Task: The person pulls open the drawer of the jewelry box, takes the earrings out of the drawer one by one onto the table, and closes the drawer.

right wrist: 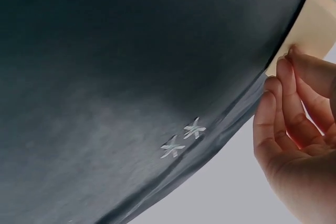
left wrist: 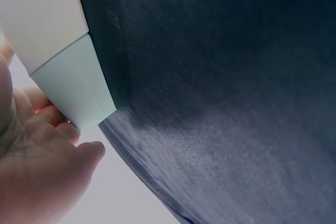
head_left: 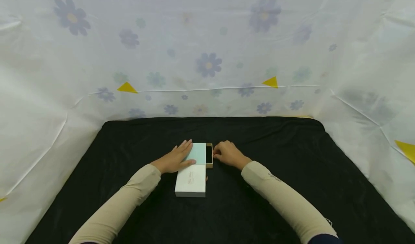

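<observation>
A flat box lies on the black cloth, with a pale blue section [head_left: 199, 153] at the far end and a white section [head_left: 191, 179] nearer me. From the pale blue section's right side a tan-edged drawer [head_left: 209, 166] sticks out a little, dark inside. My left hand [head_left: 176, 157] rests palm down on the box's left part, fingers spread straight. Thumb and fingertips of my right hand [head_left: 229, 153] come together at the drawer's outer end, and the right wrist view shows them pinched against its tan face [right wrist: 310, 24]. What they pinch is mostly hidden.
A small brownish tab [head_left: 206, 178] shows at the white section's right side. Black cloth [head_left: 275, 200] covers the table. White flower-printed sheeting [head_left: 175, 103] surrounds it at the back and sides. Pale star-shaped marks [right wrist: 193, 128] show on the cloth in the right wrist view.
</observation>
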Demonstrator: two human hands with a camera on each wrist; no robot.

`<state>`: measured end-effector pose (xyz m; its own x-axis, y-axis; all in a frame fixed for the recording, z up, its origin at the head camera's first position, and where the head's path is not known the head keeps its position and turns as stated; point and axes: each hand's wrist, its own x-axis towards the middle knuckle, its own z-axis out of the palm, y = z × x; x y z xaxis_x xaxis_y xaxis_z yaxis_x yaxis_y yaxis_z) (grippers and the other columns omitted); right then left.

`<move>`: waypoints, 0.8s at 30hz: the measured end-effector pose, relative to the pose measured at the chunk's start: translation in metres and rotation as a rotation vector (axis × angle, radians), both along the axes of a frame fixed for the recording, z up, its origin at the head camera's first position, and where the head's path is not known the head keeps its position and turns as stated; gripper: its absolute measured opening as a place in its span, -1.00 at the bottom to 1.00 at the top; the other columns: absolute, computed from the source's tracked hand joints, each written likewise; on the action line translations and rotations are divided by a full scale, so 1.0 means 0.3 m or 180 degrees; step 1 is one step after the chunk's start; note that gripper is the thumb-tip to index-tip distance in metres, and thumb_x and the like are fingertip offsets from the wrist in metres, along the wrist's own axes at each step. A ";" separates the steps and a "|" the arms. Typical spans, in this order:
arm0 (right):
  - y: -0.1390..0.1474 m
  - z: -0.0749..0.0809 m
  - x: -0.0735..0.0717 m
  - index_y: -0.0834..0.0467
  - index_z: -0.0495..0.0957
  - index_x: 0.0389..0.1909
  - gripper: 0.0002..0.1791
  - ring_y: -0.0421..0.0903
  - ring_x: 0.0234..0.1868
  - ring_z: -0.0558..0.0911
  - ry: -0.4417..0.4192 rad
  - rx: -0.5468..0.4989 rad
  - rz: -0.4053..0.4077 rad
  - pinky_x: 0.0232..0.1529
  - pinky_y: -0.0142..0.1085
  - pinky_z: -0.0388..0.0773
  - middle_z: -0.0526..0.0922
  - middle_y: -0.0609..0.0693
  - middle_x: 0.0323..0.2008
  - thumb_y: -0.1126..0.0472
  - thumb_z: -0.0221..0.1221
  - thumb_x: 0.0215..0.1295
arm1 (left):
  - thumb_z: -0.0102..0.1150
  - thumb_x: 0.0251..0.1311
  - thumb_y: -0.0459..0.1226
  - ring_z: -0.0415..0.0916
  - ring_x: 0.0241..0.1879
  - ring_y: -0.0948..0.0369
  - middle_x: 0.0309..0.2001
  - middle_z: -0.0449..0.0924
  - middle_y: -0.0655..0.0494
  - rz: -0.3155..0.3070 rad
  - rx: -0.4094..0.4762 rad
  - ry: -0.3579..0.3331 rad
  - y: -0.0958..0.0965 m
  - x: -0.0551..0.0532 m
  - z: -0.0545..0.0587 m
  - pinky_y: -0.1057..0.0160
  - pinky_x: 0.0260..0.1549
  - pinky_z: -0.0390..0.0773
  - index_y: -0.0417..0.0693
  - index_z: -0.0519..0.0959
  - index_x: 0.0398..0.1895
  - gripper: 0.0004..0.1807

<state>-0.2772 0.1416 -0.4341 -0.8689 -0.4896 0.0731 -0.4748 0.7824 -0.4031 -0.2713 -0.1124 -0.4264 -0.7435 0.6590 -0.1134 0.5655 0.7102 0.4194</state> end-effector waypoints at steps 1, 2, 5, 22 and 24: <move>-0.007 0.001 -0.002 0.12 0.73 -0.33 -0.92 -0.27 -0.48 0.56 0.0005 -0.0006 0.0013 -0.39 -0.34 0.54 0.70 -0.09 -0.41 0.23 0.28 0.24 | -0.13 0.42 0.09 -0.34 0.50 -0.10 0.53 -0.27 -0.15 -0.0004 0.0001 0.0007 0.001 -0.002 -0.001 -0.24 0.37 -0.16 -0.26 -0.14 0.51 -0.15; -0.013 0.000 -0.005 0.12 0.73 -0.34 -0.93 -0.27 -0.48 0.57 0.0015 -0.0012 0.0020 -0.39 -0.33 0.54 0.70 -0.09 -0.41 0.23 0.28 0.24 | -0.14 0.42 0.09 -0.33 0.50 -0.10 0.53 -0.27 -0.16 -0.0007 -0.0002 0.0022 0.001 -0.005 -0.002 -0.24 0.37 -0.16 -0.26 -0.14 0.51 -0.15; -0.029 -0.004 -0.013 0.11 0.74 -0.32 -0.92 -0.26 -0.45 0.59 0.0050 0.0006 0.0021 -0.37 -0.33 0.56 0.71 -0.09 -0.39 0.23 0.28 0.24 | -0.15 0.42 0.09 -0.33 0.50 -0.10 0.53 -0.27 -0.15 -0.0011 -0.0007 0.0025 0.005 -0.008 0.000 -0.23 0.37 -0.15 -0.26 -0.14 0.51 -0.15; -0.079 -0.008 -0.008 0.14 0.74 -0.28 -0.90 -0.18 -0.34 0.66 0.0038 0.0010 0.0108 -0.26 -0.28 0.61 0.73 -0.03 -0.31 0.23 0.28 0.25 | -0.14 0.42 0.09 -0.35 0.50 -0.07 0.53 -0.29 -0.12 0.0013 -0.0030 -0.0028 -0.003 -0.004 -0.003 -0.22 0.38 -0.18 -0.23 -0.16 0.52 -0.15; -0.081 -0.008 -0.009 0.14 0.74 -0.28 -0.90 -0.18 -0.34 0.66 0.0032 0.0009 0.0106 -0.27 -0.29 0.61 0.73 -0.03 -0.31 0.23 0.27 0.25 | -0.14 0.42 0.09 -0.35 0.50 -0.06 0.53 -0.29 -0.12 0.0020 -0.0029 -0.0029 -0.006 -0.003 -0.003 -0.22 0.38 -0.19 -0.23 -0.16 0.52 -0.15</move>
<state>-0.2797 0.1172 -0.4366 -0.8512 -0.5186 0.0803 -0.5047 0.7671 -0.3961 -0.2723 -0.1141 -0.4271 -0.7466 0.6532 -0.1263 0.5571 0.7176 0.4180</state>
